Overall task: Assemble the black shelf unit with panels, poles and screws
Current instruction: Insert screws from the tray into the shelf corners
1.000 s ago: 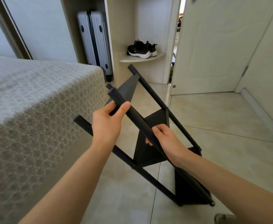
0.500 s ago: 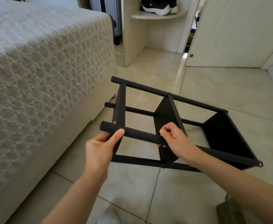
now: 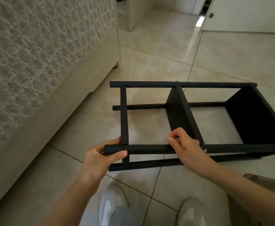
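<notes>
While a person is standing over pale floor tiles [image 3: 149, 62], with two light grey shoes [image 3: 112, 207] showing at the bottom edge, both bare hands are holding a black shelf unit [image 3: 179, 111] that is lying on its side just in front of the feet. The left hand [image 3: 100, 155] is wrapping its fingers and thumb around the end of the nearest pole [image 3: 148, 148], beside an end panel [image 3: 124, 115]. The right hand [image 3: 187, 149] is curling around the same pole where the middle panel is meeting it, fingertips pinched together; a small silver screw head [image 3: 205, 150] is showing just beyond. Whether the frame is touching the tiles is unclear. The person is probably setting it down or turning it, so it would help to move both hands at the same rate, avoid twisting the joints, and clear the toes. A bed [image 3: 52, 54] with a patterned cover is sitting to the left, and a pale door [image 3: 247, 13] is standing farther off.
</notes>
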`<state>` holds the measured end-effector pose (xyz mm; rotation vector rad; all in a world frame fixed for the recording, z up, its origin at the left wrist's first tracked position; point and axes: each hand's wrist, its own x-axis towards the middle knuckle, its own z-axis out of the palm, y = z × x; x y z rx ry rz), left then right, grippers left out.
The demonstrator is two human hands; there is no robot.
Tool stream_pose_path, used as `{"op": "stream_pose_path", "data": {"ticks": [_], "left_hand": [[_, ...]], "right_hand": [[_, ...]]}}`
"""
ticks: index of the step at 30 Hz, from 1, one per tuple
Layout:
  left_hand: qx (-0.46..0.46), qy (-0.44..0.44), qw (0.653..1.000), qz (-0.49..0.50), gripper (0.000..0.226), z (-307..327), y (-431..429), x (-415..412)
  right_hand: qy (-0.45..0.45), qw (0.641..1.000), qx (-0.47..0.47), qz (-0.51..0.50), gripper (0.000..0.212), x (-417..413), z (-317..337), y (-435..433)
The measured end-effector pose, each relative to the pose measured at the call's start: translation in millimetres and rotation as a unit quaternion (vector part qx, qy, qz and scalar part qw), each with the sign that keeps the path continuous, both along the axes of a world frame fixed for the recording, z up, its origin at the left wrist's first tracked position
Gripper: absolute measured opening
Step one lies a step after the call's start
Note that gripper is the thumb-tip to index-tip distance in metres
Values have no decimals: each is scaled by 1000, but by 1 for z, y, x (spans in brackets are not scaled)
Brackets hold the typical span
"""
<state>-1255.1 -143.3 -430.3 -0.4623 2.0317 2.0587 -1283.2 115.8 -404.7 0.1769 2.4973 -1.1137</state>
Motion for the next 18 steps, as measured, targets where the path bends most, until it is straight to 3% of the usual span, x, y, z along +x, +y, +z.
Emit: {"op": "stream_pose_path", "data": {"ticks": [9,18], "left_hand": [[-54,41,997,-25,41,-19,-5,8],[-194,115,969,-99,47,-23,-10,18]], "right_hand": [[-2,1000,-13,-3,10,12,-14,-2],[-45,993,103,39,13,3,-21,-11]]}}
